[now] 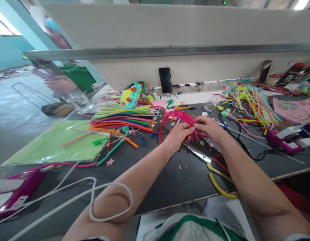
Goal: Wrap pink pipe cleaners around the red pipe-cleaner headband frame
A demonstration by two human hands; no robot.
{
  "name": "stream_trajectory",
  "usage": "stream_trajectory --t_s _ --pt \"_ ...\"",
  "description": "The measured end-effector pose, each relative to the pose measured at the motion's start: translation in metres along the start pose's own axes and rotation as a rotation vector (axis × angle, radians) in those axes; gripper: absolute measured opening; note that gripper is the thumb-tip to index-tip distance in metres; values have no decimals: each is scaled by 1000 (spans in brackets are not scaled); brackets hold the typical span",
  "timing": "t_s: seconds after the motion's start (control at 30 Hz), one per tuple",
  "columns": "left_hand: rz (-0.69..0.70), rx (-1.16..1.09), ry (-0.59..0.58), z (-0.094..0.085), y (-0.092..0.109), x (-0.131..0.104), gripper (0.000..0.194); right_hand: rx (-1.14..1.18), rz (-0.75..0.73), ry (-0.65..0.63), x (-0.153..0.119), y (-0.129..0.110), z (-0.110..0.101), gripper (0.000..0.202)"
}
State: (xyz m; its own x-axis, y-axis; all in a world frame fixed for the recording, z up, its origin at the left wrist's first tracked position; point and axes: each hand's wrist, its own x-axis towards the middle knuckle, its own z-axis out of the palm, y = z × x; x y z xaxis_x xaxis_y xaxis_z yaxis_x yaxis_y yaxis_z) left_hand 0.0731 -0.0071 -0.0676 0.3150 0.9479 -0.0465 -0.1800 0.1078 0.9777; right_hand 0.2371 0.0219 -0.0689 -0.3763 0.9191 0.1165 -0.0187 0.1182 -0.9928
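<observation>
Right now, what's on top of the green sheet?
On the sheet: a pink stem, green pieces and, at its right end, orange stems. What lies under these can't be seen.

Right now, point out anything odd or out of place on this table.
A white cable loops across the left forearm in this view, where it might snag. The scissors lie with a yellow handle at the table's front edge, so they could be knocked off. Star-shaped scraps are scattered about.
</observation>
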Motion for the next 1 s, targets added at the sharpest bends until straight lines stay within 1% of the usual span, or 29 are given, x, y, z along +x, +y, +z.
stream_trajectory --t_s 0.17,0.27,0.37,0.47,0.6,0.73,0.8,0.9,1.0 --pt "45 122 0 1 4 -2 21 -15 159 -175 -5 -6 -5 32" --pt "75 201 -18 3 6 -4 20 -21 176 -218 -5 -6 -7 33" --pt "108 248 -39 3 5 -4 22 -74 155 -212 -4 -5 -9 32" --pt "148 323 -27 1 3 -3 25 -140 141 -181 -3 -5 -11 33" --pt "213 480 49 0 5 -4 27 -128 102 -119 -2 -7 -10 36" --pt "308 645 136 1 5 -6 27 -160 91 -67 -2 -8 -7 31" --pt "353 730 157 1 2 -6 25 -232 77 -57 -2 -8 -6 27" --pt "399 860 164 1 -4 -4 22 -330 24 -56 -2 -5 -5 26" --pt "439 959 188 1 -7 -3 25 -342 9 -3 0 -1 -3 25"
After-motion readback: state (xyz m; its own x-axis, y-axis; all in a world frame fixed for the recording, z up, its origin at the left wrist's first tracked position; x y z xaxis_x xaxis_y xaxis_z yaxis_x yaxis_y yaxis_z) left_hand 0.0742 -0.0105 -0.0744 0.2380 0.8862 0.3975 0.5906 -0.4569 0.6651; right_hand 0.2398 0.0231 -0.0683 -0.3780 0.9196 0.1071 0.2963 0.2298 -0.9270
